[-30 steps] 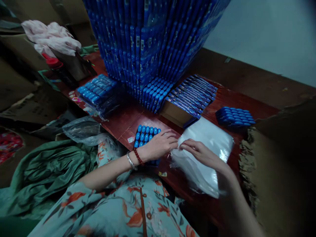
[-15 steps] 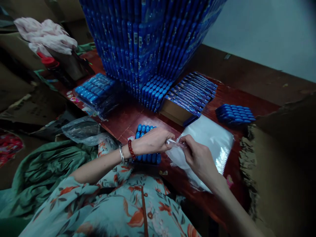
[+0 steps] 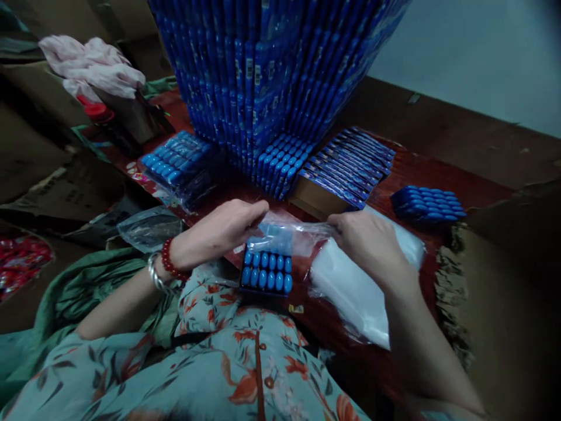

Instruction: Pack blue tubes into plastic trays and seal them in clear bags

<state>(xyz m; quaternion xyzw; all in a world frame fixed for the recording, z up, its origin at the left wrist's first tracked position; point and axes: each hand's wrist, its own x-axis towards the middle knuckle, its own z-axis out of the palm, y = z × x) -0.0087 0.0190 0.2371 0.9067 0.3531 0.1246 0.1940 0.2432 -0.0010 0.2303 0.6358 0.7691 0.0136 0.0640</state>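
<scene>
A clear plastic bag (image 3: 302, 234) is stretched between both hands above the table. My left hand (image 3: 225, 228), with a red bead bracelet and a silver bangle at the wrist, pinches its left side. At its right end my right hand (image 3: 363, 237) is closed on the plastic. Partly under the bag lies a block of blue capsule-shaped pieces (image 3: 267, 272) in rows, near my body; its far rows show only through the film. A pile of flat clear bags (image 3: 350, 292) rests below my right forearm.
Tall stacks of blue packs (image 3: 245, 76) rise at the back. Nearer stand an open box of upright printed cards (image 3: 346, 169) and a plastic-wrapped blue block (image 3: 179, 158). Another blue block (image 3: 427, 204) sits right, by a torn carton (image 3: 504, 292). A red-capped bottle (image 3: 105, 120) stands left.
My hands have moved apart, left hand leftward and right hand slightly right, spreading the bunched plastic bag between them. The block of blue pieces is now less covered by my left hand.
</scene>
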